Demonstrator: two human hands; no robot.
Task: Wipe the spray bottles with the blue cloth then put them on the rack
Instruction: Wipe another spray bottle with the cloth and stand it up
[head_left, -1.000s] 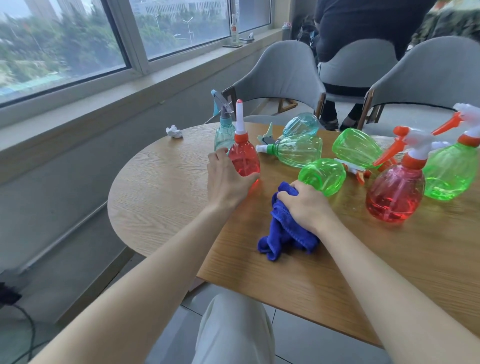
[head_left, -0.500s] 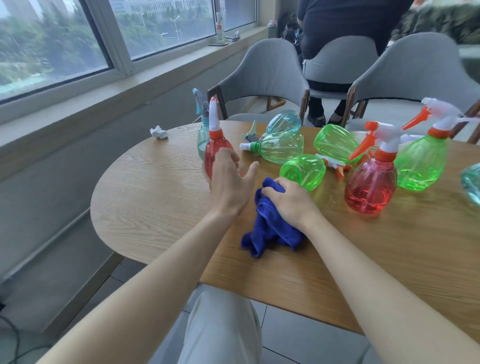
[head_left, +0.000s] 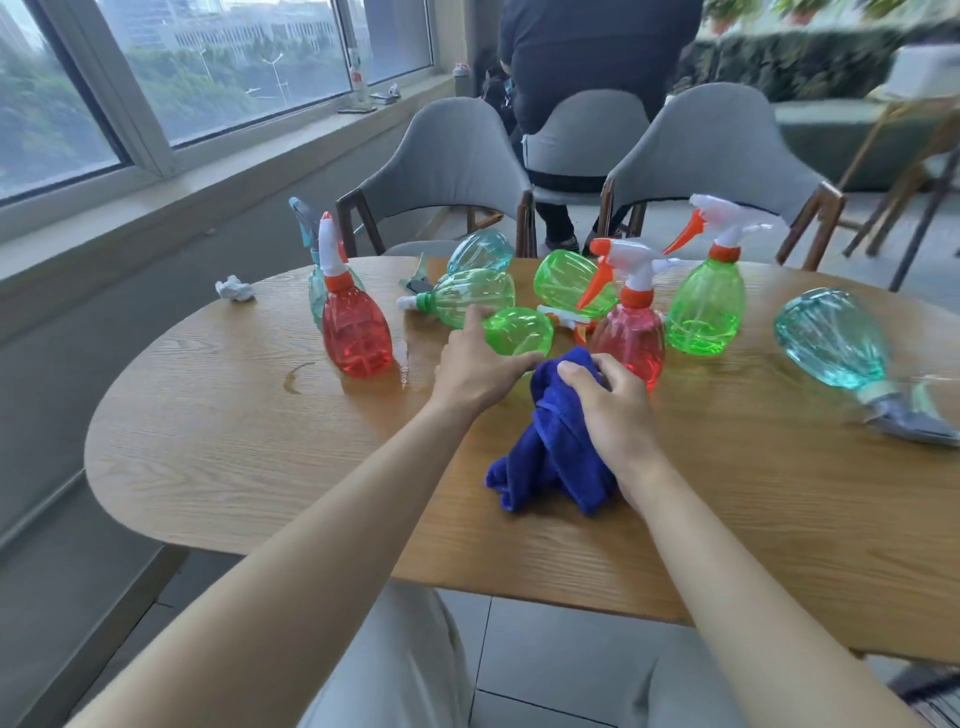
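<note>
- Read the table (head_left: 218, 457) as a clock face with the wearer's edge at 6; the blue cloth (head_left: 550, 452) lies bunched near the middle, a little toward 6; the right hand (head_left: 613, 410) sits on its 3 o'clock side, fingers curled into the folds and gripping it.
- The left hand (head_left: 478, 369) is just at 10 o'clock of the cloth, fingers spread and fairly straight, clasping nothing; its thumb lies against the near side of a small green bottle (head_left: 519, 330) that lies on its side; the forefinger points toward 12.
- At 12 o'clock of that hand a ribbed green bottle (head_left: 470, 299) lies with its neck toward 9; beyond it lies a far teal bottle (head_left: 480, 249); a third green bottle (head_left: 566, 280) lies at 1 o'clock.
- A red bottle (head_left: 356, 332) with a white nozzle stands at 10 o'clock of the left hand; an upright teal bottle (head_left: 314, 291) stands just behind it.
- A red trigger bottle (head_left: 631, 338) stands at 12 o'clock of the right hand, just beside the cloth's top; a green trigger bottle (head_left: 704, 306) stands at 1 o'clock.
- Toward the 3 o'clock edge a large teal bottle (head_left: 831, 338) lies with its grey head toward 4.
- Crumpled white paper (head_left: 235, 288) sits near the 10 o'clock edge; a wet ring (head_left: 293, 379) marks the wood at 9; two grey chairs (head_left: 452, 171) stand beyond 12; a seated person (head_left: 597, 62) in a dark top is behind them.
</note>
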